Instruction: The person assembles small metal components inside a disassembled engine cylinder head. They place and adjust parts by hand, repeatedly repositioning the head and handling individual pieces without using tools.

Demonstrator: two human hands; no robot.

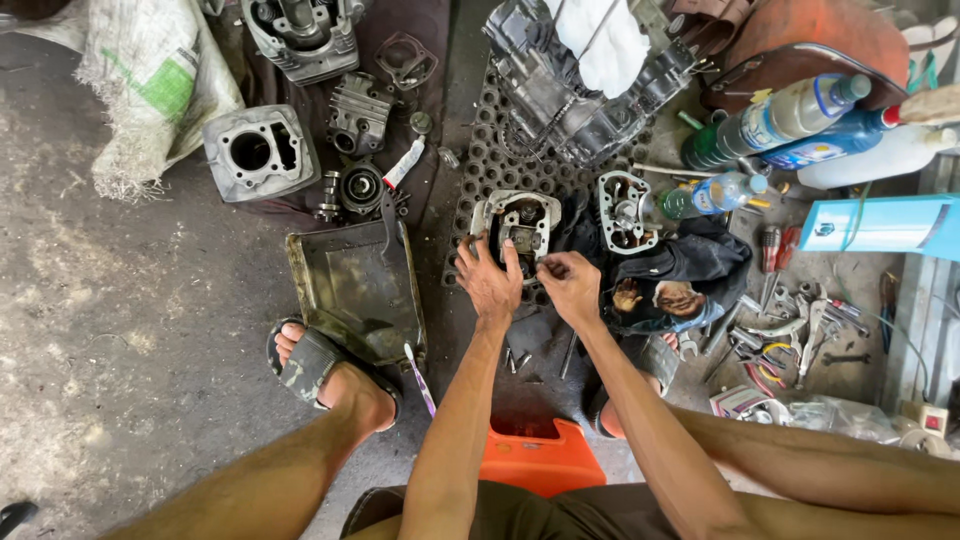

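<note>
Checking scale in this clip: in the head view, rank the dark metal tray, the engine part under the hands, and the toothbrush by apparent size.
1. Dark metal tray
2. Engine part under both hands
3. Toothbrush, thin and nearer the camera

Light-blue box at right, labelled plastic bottles above, white-green sack top left

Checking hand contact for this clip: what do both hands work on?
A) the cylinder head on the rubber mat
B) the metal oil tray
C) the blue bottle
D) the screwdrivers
A: the left hand grips the cylinder head while the right hand pinches at its edge.
</note>
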